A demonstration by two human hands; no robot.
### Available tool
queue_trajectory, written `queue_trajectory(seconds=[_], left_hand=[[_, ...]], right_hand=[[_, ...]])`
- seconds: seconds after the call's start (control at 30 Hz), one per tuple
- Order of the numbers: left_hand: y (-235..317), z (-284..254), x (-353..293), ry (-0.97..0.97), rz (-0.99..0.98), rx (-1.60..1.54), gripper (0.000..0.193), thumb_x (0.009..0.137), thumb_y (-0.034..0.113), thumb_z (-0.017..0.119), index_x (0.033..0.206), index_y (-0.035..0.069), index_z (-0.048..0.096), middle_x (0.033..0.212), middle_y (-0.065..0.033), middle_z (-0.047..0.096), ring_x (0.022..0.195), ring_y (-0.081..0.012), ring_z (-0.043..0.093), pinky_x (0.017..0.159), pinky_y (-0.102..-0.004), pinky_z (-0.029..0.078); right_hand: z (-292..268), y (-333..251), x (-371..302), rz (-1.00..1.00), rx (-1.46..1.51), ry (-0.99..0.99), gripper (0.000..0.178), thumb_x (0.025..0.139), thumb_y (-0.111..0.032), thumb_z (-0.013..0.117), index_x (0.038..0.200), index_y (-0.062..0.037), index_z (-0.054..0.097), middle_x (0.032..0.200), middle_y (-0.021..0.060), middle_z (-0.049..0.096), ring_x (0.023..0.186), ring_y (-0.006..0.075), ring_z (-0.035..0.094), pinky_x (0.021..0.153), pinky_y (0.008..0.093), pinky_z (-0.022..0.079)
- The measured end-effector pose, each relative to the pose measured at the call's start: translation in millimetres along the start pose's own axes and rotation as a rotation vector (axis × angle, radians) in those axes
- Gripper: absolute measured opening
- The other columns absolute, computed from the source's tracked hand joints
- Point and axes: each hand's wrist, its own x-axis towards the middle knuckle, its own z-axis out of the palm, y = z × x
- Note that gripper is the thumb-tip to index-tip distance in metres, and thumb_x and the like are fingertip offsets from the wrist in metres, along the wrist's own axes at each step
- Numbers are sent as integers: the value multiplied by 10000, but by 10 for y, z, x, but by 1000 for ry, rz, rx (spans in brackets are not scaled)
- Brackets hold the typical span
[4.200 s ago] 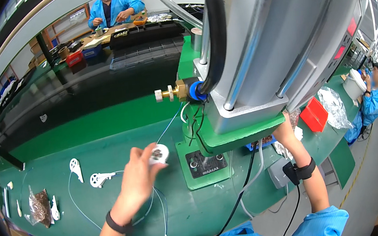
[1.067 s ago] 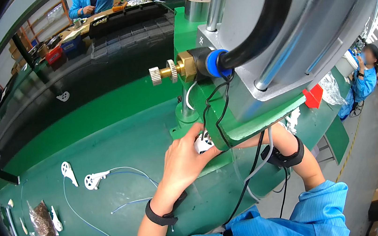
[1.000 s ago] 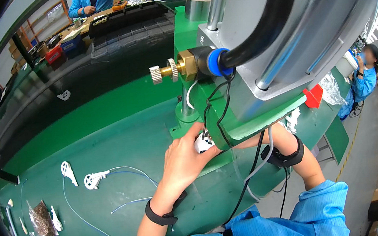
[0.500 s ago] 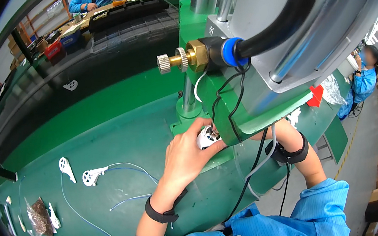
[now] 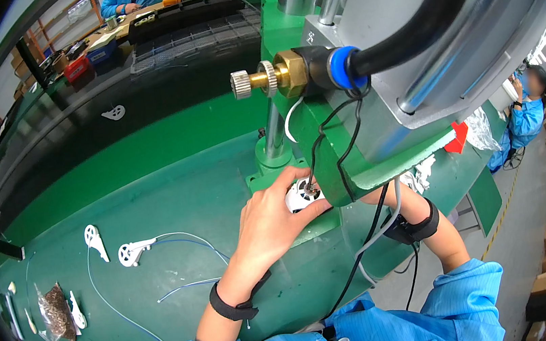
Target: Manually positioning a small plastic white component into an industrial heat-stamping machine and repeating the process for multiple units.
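My left hand is closed around a white round part, thumb on the near side and forefinger on the far side, with its dark-slotted face turned up. The part sits beside the left edge of the press's green head, above the green base. Thin black wires hang down from the brass fitting and reach in front of the part. My right hand is hidden behind the press head, so I cannot tell whether it is open or gripping anything; only my right forearm shows, with a black strap at the wrist.

To my left on the green table lie two white wheel-ended pieces, apart from each other, each with thin wire trailing off. Farther left, a clear bag of small brown bits lies just beside another white piece. Beyond the press, on the right, a red bin stands near some clear plastic.
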Motion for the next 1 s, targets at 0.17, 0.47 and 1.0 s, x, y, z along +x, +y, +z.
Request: queue_trajectory(seconds=[0.17,0.47,1.0], left_hand=[[-16,6,0,14,27,-18,399,704,292,723,1020,110,562,793,-95,658,744,-292,641,639,-371,490],[-21,-1,4,-2,6,1,407,701,303,725,1023,115,562,794,-92,659,751,-292,642,636,-373,490],[-52,20,26,-25,76,35,444,712,333,712,1041,89,540,769,-141,651,726,-323,635,623,-401,484]], right_hand=[[27,-99,26,126,105,-36,202,835,-105,587,1013,-10,590,961,77,602,878,162,561,771,298,463],[81,153,-50,40,116,37,248,823,-113,595,1035,14,568,940,106,599,835,190,553,735,313,453],[60,-47,-106,-39,-106,169,244,780,-91,632,1010,-20,597,905,107,614,791,220,581,722,323,459]])
